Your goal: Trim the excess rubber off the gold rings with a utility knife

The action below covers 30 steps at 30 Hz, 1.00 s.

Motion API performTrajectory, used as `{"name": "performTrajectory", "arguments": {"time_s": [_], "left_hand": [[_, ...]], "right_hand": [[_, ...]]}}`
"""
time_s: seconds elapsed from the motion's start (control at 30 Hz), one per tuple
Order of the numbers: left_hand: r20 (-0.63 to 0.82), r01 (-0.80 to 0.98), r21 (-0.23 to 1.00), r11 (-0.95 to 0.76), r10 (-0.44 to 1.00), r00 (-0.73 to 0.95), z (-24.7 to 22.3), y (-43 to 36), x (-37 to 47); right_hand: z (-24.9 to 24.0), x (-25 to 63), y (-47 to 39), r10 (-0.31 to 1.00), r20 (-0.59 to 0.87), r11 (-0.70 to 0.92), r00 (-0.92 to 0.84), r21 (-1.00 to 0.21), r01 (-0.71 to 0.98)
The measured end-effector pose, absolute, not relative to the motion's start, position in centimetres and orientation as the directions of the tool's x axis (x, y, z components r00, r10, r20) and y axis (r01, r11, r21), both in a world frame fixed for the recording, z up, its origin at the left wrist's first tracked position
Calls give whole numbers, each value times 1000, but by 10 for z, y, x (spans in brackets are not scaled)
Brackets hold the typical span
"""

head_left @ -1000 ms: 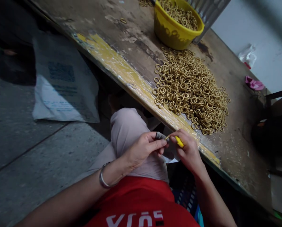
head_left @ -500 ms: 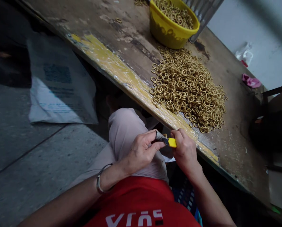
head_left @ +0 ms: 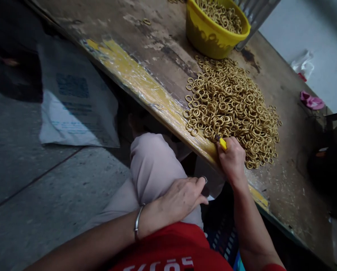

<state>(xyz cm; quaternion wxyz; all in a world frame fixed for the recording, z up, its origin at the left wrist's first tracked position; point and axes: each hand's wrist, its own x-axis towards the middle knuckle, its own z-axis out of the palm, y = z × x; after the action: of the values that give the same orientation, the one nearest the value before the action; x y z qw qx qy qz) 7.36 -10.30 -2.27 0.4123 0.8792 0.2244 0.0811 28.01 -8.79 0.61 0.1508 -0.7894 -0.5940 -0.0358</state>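
Note:
My right hand [head_left: 232,160] is closed around a yellow utility knife [head_left: 222,143], its dark end pointing into the lower left edge of a heap of gold-coloured rings [head_left: 230,101] on the table. Whether the blade touches a ring, I cannot make out. Over my lap, apart from the table, my left hand [head_left: 185,197] holds nothing that I can see. Its thumb stands away from the index finger, which has a dark wrapping at the tip. The wrist carries a metal bangle [head_left: 138,222].
A yellow basin [head_left: 213,37] full of similar rings stands behind the heap. Worn tape covers the front edge of the table [head_left: 162,105]. On the floor to the left is a white printed sack [head_left: 78,124]. A pink cloth [head_left: 311,101] lies near the wall.
My hands have parted. The right one moved up to the ring heap with the utility knife, while the left dropped back over my lap. A ring that showed between them is no longer visible there.

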Motion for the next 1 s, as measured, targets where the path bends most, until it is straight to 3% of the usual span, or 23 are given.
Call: {"name": "performTrajectory", "arguments": {"time_s": [0.07,0.13,0.2,0.3,0.43,0.53,0.73,1.0], "left_hand": [[-33,339,779,-528,505,863,-23,-100,74],[-10,323,852,-412,604,797,-25,-95,74],[1,259,931,-259,709,706,-28,-88,76],[39,127,982,-138,810,585,-32,-74,84],[140,56,978,-199,837,530,-31,-58,95],[227,23,960,-279,826,515,-27,-51,101],[380,33,888,-459,772,509,-23,-41,115],[319,114,875,-471,737,596,-11,-27,139]], "right_hand": [[13,286,-92,920,205,-266,334,-298,917],[22,293,-97,907,85,-324,412,-482,814],[30,298,-101,885,-118,-405,451,-673,619],[36,298,-103,849,-374,-492,373,-816,304],[33,291,-99,818,-524,-536,238,-844,-14],[28,287,-96,806,-561,-544,188,-828,-137],[25,288,-94,807,-570,-515,155,-807,-289],[30,292,-98,819,-537,-448,204,-819,-358]]}}
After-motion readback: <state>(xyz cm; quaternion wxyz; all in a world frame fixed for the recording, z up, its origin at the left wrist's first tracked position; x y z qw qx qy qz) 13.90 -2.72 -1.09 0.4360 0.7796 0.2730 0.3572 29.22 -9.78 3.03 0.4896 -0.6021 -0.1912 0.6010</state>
